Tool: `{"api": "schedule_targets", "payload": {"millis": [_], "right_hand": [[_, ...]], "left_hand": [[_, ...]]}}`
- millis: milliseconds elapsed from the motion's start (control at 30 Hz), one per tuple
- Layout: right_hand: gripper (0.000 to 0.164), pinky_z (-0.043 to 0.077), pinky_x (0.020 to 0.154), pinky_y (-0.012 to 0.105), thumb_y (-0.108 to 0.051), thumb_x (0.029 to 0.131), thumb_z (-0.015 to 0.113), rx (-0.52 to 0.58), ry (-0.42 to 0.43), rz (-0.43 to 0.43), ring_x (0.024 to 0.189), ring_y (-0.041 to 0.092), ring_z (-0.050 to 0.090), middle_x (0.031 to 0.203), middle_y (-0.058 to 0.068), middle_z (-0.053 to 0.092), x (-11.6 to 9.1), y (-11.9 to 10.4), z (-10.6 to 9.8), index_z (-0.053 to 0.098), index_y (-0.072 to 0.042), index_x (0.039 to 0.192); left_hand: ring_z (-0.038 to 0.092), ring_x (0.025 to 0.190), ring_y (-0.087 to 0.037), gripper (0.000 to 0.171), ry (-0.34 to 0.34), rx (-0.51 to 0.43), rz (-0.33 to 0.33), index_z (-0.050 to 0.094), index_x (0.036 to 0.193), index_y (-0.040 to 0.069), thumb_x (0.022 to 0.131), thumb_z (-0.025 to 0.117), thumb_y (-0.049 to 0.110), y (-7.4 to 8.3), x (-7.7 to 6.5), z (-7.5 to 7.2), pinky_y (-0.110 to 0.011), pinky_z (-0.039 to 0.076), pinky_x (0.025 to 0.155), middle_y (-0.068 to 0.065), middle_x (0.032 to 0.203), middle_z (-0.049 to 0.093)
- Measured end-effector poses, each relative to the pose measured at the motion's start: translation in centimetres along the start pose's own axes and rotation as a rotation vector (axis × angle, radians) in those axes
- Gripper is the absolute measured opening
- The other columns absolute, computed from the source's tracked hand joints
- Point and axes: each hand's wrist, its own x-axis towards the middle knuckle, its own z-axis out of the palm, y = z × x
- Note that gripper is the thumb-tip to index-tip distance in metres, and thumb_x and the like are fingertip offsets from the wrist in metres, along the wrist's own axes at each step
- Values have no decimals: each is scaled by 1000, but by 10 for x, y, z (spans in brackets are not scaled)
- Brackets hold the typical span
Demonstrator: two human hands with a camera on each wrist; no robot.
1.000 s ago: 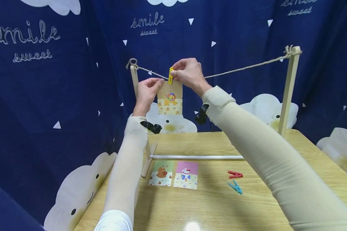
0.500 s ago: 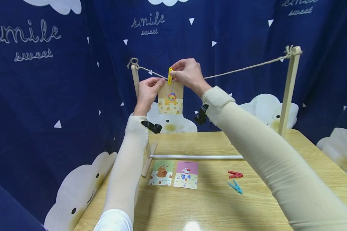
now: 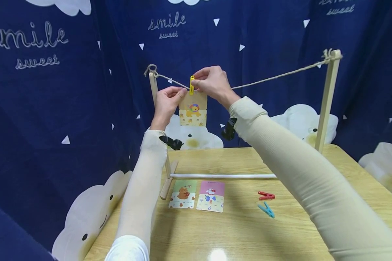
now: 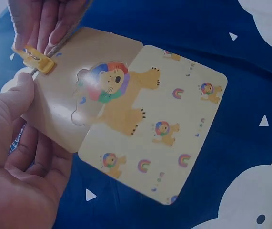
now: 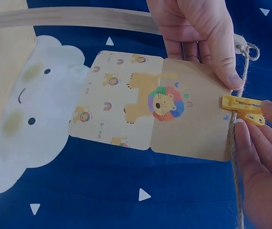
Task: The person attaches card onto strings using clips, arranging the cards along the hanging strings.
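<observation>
A tan and cream card with a lion print (image 3: 193, 112) hangs upright at the twine line (image 3: 281, 75). My left hand (image 3: 166, 105) pinches the card's top left corner against the twine, thumb in front and fingers behind. Beside it, my right hand (image 3: 213, 83) pinches the handle end of a yellow clothespin (image 3: 191, 85) between thumb and fingers. In the right wrist view the clothespin (image 5: 240, 102) straddles the twine (image 5: 236, 176) at the card's top edge. The left wrist view shows its jaws over that same edge (image 4: 43, 64).
Two cards lie on the wooden table (image 3: 235, 232): a green one with a bear (image 3: 183, 194) and a pink one with a rabbit-like figure (image 3: 211, 197). To their right are a red clothespin (image 3: 266, 195) and a blue clothespin (image 3: 266, 210). Wooden posts (image 3: 328, 105) and a white rod (image 3: 222, 176) form the frame.
Both hands keep their grips on the card and the yellow clothespin. The card's lower edge appears slightly higher; otherwise there is only a small shift of the whole view.
</observation>
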Motion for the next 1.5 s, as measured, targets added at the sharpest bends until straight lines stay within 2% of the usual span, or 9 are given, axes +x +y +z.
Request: {"api": "schedule_targets", "payload": {"millis": [400, 533, 700, 933, 1167, 1333, 1433, 1500], "right_hand": [[36, 58, 90, 28, -32, 97, 72, -58, -2, -21, 98, 13, 71, 119, 3, 74, -3, -3, -4, 71, -12, 127], [39, 57, 92, 29, -34, 96, 72, -80, -10, -33, 99, 12, 72, 120, 1, 75, -6, -4, -9, 70, -14, 129], [40, 56, 94, 29, -34, 95, 72, -80, 5, -49, 102, 11, 71, 119, 0, 75, -13, -4, -19, 70, -15, 130], [38, 55, 94, 27, -34, 97, 72, -101, 30, -113, 106, 8, 70, 119, -3, 76, -30, -6, -33, 70, -17, 130], [36, 55, 95, 26, -33, 97, 70, -124, 40, -196, 107, 6, 70, 121, -3, 75, -61, 0, -47, 70, -17, 129], [33, 56, 94, 26, -30, 97, 71, -135, 41, -241, 104, 6, 71, 120, -3, 76, -86, 13, -58, 71, -17, 128], [31, 57, 91, 26, -27, 96, 73, -141, 34, -266, 101, 7, 72, 117, -3, 76, -101, 26, -64, 72, -16, 125], [31, 57, 88, 24, -26, 95, 75, -143, 24, -269, 99, 8, 73, 115, -2, 77, -111, 37, -67, 73, -15, 124]], "left_hand": [[65, 81, -10, 23, 10, -28, -9, 77, 106, 2, 94, 79, 21, 6, 0, -3, -25, 55, 76, 2, 87, 74], [66, 79, -10, 22, 50, -26, 6, 77, 105, 1, 93, 80, 19, 9, -2, -5, -24, 56, 76, 3, 88, 75], [67, 79, -10, 24, 81, 27, 40, 78, 105, 0, 92, 81, 19, 15, -8, -9, -23, 57, 75, 3, 87, 75], [65, 80, -14, 26, 12, 74, 87, 77, 105, 1, 92, 81, 24, 27, -22, -9, -23, 57, 76, 0, 88, 74], [67, 80, -13, 25, -41, 68, 106, 77, 105, 3, 93, 80, 24, 37, -39, -4, -24, 57, 76, 1, 90, 74], [66, 83, -17, 21, -93, 75, 101, 76, 106, 4, 94, 79, 20, 39, -54, -3, -23, 54, 76, -5, 94, 75], [67, 88, -25, 22, -152, 93, 91, 75, 109, 5, 96, 77, 21, 36, -63, -2, -25, 53, 77, -12, 100, 75], [68, 90, -27, 23, -203, 101, 81, 74, 111, 4, 97, 76, 23, 32, -68, -1, -31, 56, 80, -15, 103, 75]]}}
